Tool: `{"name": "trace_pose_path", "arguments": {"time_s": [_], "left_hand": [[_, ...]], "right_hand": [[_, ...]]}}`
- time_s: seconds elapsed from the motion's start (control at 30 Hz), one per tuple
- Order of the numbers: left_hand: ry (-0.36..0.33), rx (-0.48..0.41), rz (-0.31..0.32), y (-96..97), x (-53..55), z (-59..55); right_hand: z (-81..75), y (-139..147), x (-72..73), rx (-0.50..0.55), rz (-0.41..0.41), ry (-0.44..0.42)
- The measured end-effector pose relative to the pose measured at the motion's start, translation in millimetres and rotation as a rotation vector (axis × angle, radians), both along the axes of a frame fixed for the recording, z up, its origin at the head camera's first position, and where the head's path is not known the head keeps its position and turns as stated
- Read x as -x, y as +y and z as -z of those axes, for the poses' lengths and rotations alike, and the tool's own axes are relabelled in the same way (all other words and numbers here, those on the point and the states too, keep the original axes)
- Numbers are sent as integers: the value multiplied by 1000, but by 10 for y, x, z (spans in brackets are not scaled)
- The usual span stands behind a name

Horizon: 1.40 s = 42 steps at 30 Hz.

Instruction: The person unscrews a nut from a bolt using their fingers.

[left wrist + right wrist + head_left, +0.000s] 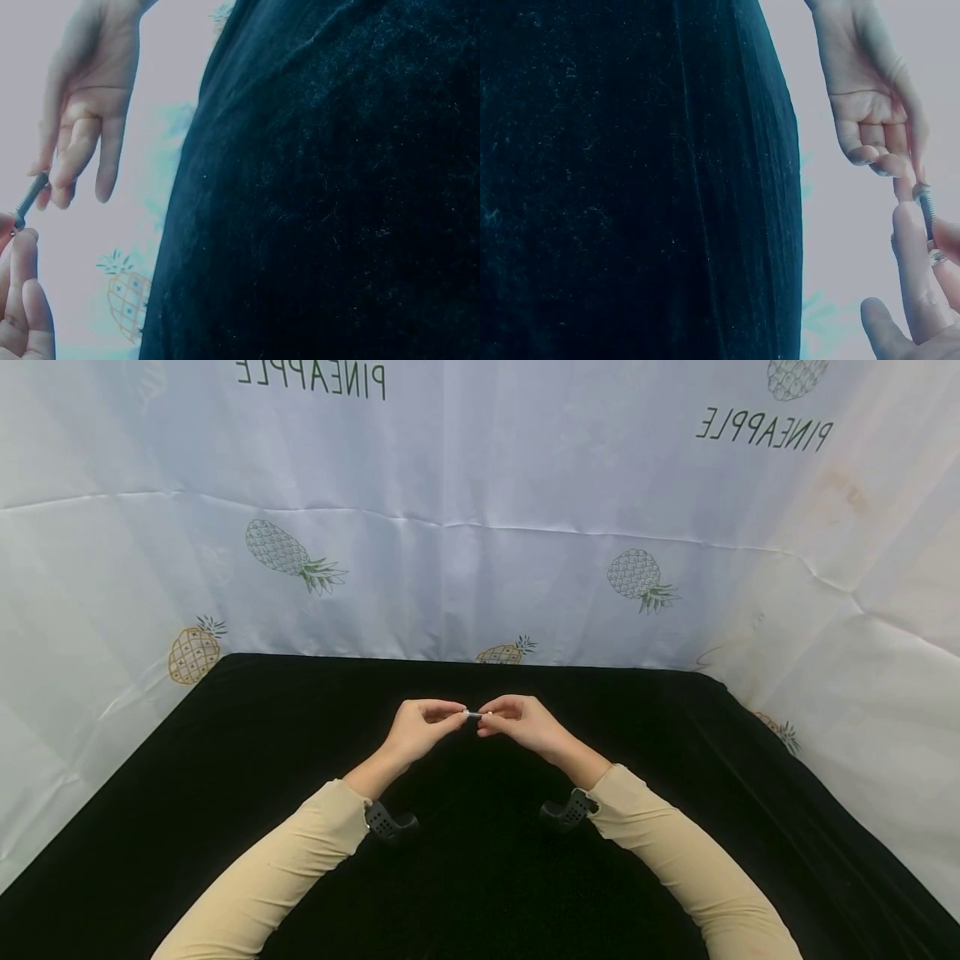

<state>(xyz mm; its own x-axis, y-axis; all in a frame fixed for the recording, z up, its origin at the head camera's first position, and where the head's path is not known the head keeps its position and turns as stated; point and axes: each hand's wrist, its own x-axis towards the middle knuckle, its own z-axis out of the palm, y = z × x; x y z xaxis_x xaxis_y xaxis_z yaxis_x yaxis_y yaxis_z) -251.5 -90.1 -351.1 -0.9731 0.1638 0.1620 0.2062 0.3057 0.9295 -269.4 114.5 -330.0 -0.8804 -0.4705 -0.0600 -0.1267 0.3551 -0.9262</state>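
A small silver bolt (474, 715) with a threaded shaft spans the gap between the two hands, raised over the black cloth. My left hand (426, 724) pinches its head end between thumb and fingertips. At the other end, my right hand (525, 724) grips it between thumb and fingers. The right wrist view shows the threads of the bolt (928, 210) and a shiny ring-like piece, like a nut (937, 257), at the right fingers. In the left wrist view, the right hand's other fingers (109, 150) hang loosely below its grip.
Black cloth (465, 860) covers the table under both forearms. A white curtain (450, 593) printed with pineapples stands behind the table and along its sides. A dark wrist strap with a camera mount sits on the left wrist (390, 823) and on the right.
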Motion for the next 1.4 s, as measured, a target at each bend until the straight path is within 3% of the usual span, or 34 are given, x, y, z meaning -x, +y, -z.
{"name": "trace_pose_path", "arguments": {"time_s": [0.23, 0.67, 1.03, 1.4], "left_hand": [[4, 3, 2, 2, 2, 1], [0, 0, 6, 1, 1, 8], [-12, -4, 5, -4, -19, 0], [-11, -1, 11, -10, -9, -4]], "right_hand": [[-3, 6, -16, 5, 20, 31], [7, -3, 2, 16, 24, -53], [-3, 5, -10, -8, 46, 10], [13, -10, 19, 28, -9, -104]]}}
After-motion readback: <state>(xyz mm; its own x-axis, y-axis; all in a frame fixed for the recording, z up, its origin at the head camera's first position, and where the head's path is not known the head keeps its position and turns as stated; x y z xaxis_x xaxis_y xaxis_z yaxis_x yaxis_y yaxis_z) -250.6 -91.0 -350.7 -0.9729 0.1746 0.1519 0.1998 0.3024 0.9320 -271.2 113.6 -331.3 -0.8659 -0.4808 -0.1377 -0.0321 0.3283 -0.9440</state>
